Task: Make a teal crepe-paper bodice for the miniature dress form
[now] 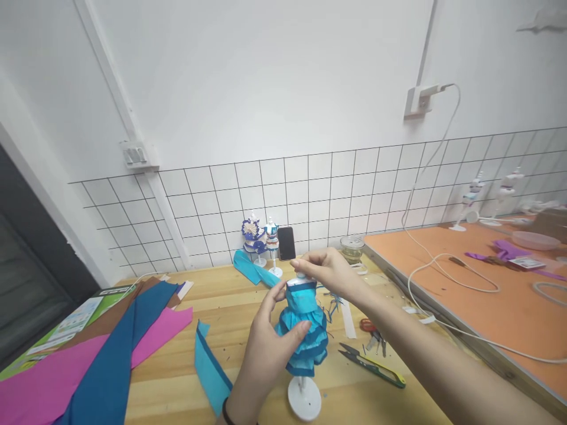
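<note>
1. Standing near the front edge of the table [248, 313] in the head view is a small mannequin [303, 336] on a white round base [305, 400]; it wears a layered blue paper dress with ruffled tiers.
2. The left hand [268, 348] comes up from below and wraps the dress at the waist; thumb on the near right of the skirt, fingers curled round the left side, closed on the mannequin.
3. The right hand [330, 271] reaches in from the right and sits at the top of the figure; its fingertips are pinched together at the neck, touching the upper edge of the bodice; whether they grip paper or only press on it cannot be told.
4. Just right of the base lie snips [371, 363] with green-yellow handles; near them, farther back, are red-handled scissors [370, 328].
5. Left of the figure a blue paper strip [211, 369] lies on the wood; farther left, pink and dark blue sheets [88, 366] overlap.
6. Against the tiled wall stand two more dressed figures [262, 236] and a dark phone [286, 243] propped upright; a glass jar [352, 248] is to their right.
7. An orange mat [469, 277] covers the surface at right; a white cable [443, 277] runs across it from a wall socket [420, 100].
</note>
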A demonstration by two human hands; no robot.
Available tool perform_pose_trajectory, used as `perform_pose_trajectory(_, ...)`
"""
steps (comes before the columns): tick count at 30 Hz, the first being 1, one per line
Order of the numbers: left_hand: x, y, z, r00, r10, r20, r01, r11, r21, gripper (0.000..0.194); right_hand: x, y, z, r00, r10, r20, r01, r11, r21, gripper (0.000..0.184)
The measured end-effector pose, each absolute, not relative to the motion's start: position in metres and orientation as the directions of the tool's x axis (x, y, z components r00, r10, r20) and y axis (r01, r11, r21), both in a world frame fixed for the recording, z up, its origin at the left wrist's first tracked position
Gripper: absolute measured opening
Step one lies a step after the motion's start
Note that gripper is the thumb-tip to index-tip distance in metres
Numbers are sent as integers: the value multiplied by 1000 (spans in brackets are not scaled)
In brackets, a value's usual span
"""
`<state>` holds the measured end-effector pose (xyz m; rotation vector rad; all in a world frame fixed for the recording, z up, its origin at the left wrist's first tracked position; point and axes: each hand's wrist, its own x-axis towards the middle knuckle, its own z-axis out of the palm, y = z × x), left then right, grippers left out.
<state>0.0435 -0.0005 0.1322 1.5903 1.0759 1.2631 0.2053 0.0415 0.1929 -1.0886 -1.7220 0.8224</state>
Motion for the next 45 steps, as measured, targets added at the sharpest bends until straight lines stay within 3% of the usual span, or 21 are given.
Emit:
perform_pose_trajectory(3,46,-5,129,59,914,402,352,-396,848,50,209,48,191,-164,925,344,293,379,-878,37)
perform_pose_trajectory(7,51,-9,122,168,789,591,569,-567,595,47,212,52,186,-116,925,361,267,379,-886,39)
perform_pose_trajectory(12,54,-12,118,250,747,616,666,-595,451,44,210,48,185,-85,933,350,264,360,-895,38)
perform_pose_trajectory(18,53,-12,119,162,788,593,653,-536,534,48,206,41,191,-93,933,348,281,360,-890,38)
perform_pose_trajectory(25,51,-10,116,192,766,613,669,-559,490,49,197,40,186,-91,921,380,310,388,-868,38)
perform_pose_trajectory(29,46,-9,113,133,781,610,632,-541,555,50,191,42,185,-105,918,382,317,395,-863,36)
perform_pose_trajectory(32,40,-6,117,60,813,579,535,-516,670,45,186,43,186,-120,917,381,313,400,-862,37)
perform_pose_trajectory(37,26,7,128,-73,943,326,198,-306,931,40,178,45,185,-179,914,364,309,404,-861,37)
perform_pose_trajectory(45,14,26,135,96,974,205,-129,-192,973,39,171,44,185,-290,901,324,220,392,-893,29)
